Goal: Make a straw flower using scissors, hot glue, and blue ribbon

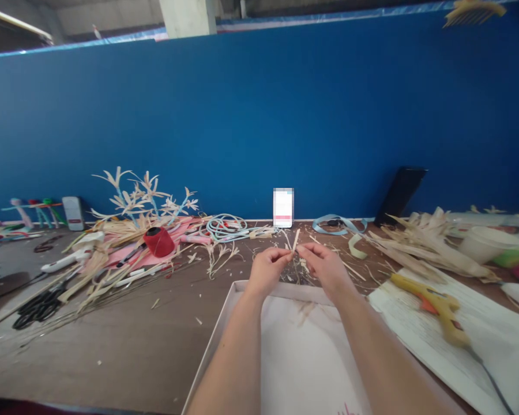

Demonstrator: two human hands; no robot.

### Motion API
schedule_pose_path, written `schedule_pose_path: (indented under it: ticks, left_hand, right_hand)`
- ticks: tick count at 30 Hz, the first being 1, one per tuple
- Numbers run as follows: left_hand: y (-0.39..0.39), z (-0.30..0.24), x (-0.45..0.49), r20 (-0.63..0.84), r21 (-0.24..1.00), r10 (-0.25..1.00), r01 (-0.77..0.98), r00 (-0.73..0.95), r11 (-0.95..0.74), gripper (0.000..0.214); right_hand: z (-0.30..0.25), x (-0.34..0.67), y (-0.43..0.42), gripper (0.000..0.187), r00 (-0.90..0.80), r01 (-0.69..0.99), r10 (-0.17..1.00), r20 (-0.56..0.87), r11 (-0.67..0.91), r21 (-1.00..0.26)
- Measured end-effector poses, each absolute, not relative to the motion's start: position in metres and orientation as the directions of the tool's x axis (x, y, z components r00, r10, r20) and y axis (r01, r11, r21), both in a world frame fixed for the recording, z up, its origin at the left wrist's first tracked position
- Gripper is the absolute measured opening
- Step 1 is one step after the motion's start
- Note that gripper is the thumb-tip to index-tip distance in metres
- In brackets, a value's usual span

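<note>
Both of my hands meet above the far edge of a shallow white box [300, 346]. Fingertips of my left hand [266, 268] pinch the lower part of a small pale husk strip [296, 239], which points upward. From the other side, my right hand [326, 268] closes its thumb and fingers on the same strip. Exactly how the fingers overlap on it is too small to make out. Scraps of husk and thin stems lie on the table just beyond my hands.
A yellow glue gun [436, 308] rests on papers at right, near dried husks [436, 242]. On the left are a red thread spool [159, 241], black scissors [43, 305] and husk flowers [130, 199]. A lit phone [283, 207] leans against the blue partition [251, 115].
</note>
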State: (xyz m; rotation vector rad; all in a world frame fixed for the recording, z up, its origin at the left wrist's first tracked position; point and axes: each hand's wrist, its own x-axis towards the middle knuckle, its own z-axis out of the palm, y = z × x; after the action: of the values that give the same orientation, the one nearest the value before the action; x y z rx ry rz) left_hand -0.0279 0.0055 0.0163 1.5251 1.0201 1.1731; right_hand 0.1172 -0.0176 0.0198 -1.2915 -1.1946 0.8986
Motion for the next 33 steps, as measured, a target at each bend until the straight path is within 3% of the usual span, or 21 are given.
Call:
schedule_pose_path:
  ticks: [12,29,33]
  left_hand:
    - [0.002,0.015,-0.022,0.194,0.969,0.946,0.101,0.259,-0.226,0.020]
    - [0.000,0.016,-0.021,0.190,0.962,0.946,0.145,0.263,-0.233,0.025]
    - [0.001,0.016,-0.021,0.141,0.977,0.956,0.119,0.259,-0.176,0.026]
  right_hand:
    - [0.028,0.117,-0.021,0.022,0.260,0.338,0.944,0.205,0.110,-0.935]
    - [0.007,0.118,-0.011,0.029,0.268,0.111,0.955,0.129,0.102,-0.989]
    - [0.009,0.118,-0.012,0.030,0.270,0.133,0.951,0.150,0.118,-0.984]
